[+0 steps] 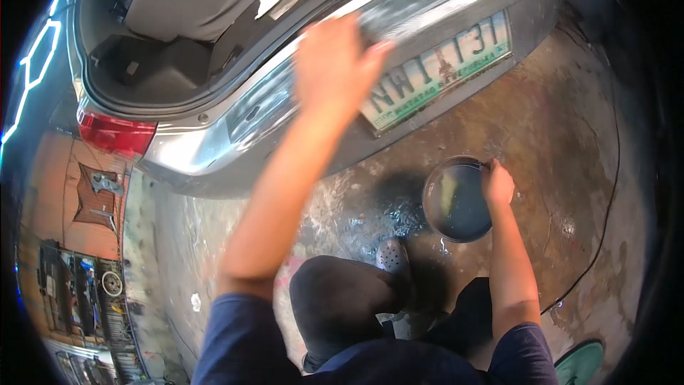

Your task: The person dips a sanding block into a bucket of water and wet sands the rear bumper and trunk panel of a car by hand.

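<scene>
From the head view, looking down: my right hand [499, 184] is clenched on the near-right rim of a dark round bucket [467, 232], over the wet floor [349, 203] behind a car's silver bumper [192, 148]. My left hand [331, 68] blurs at the bumper; I can't tell whether it holds anything. The bucket seems liquid-filled: probably weighty, slippery-rimmed, easily slopped, best gripped by the rim and kept level.

Your head-worn camera looks forward and steeply down, with your legs [338, 296] near. Farther off, it faces the car's rear [256, 114] at close range.
</scene>
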Demonstrator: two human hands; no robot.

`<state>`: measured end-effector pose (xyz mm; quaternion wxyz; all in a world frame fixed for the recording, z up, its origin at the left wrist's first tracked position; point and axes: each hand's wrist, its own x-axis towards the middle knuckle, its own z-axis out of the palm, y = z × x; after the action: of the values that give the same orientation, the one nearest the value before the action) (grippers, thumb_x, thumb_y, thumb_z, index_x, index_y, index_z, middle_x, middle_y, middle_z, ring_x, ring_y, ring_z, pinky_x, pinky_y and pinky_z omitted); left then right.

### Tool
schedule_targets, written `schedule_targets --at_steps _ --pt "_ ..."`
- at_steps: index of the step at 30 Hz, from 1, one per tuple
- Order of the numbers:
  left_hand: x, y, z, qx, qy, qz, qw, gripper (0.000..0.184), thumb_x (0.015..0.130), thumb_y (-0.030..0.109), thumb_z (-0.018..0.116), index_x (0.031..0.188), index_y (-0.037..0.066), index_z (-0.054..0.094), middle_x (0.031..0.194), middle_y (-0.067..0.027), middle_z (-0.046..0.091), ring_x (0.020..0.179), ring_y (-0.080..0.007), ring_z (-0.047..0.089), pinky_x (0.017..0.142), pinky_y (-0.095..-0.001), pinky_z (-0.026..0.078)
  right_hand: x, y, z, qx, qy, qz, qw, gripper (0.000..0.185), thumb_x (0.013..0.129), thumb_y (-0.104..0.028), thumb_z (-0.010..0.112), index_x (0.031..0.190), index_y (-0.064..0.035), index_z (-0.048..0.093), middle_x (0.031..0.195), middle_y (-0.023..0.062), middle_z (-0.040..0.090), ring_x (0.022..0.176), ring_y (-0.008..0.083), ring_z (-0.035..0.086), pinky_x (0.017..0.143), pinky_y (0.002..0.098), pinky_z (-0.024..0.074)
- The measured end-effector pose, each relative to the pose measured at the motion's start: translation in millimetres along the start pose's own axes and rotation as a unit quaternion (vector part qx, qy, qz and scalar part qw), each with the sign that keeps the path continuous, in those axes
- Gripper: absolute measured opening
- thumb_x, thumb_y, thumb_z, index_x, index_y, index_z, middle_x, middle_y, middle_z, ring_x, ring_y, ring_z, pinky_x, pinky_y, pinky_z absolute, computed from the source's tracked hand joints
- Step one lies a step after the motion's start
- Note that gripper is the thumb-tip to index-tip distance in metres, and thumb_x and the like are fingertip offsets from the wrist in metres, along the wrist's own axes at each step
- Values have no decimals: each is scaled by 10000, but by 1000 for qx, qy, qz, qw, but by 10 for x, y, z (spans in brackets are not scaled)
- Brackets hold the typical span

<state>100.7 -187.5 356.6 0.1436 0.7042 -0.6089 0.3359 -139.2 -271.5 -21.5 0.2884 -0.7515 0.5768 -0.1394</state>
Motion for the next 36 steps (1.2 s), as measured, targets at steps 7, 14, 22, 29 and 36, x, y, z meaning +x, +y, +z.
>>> schedule_targets --at_steps 7,14,22,29,36 --pt "-355 4 45 5 76 -12 997 679 877 481 803 1352 29 626 1297 -147 673 1213 -354 587 1058 -494 441 -53 -94 -104 4 -9 7 1000 286 976 -336 686 1118 -88 671 1059 203 762 1035 434 719 887 531 565" --pt "-1423 -834 -342 74 172 -128 974 678 892 431 798 1387 13 597 1327 -181 664 1202 -374 595 1054 -530 423 -16 -19 -27 -21 -14 11 1000 289 983 -335 674 1149 -99 667 1103 197 760 1058 423 718 903 537 563" --pt "1 326 219 8 51 0 999 659 870 496 791 1358 83 630 1293 -75 663 1272 -314 545 1080 -468 414 -24 -81 -95 -19 -30 21 999 296 984 -310 666 1225 -138 689 1146 176 765 1079 409 722 917 525 567" --pt "-1311 -1051 -727 127 8 79 989 661 759 468 873 1273 98 685 1239 -97 699 1098 -312 647 904 -461 482 26 71 81 -14 2 2 1000 298 990 -288 658 1227 -111 686 1123 203 760 1063 417 723 907 534 564" --pt "-694 -570 -431 107 30 163 980 654 778 418 889 1306 114 650 1154 -82 709 999 -273 642 836 -414 479 -71 -56 -62 -12 -8 4 1000 260 996 -286 654 1151 -78 672 1084 209 759 1038 432 717 880 544 562"
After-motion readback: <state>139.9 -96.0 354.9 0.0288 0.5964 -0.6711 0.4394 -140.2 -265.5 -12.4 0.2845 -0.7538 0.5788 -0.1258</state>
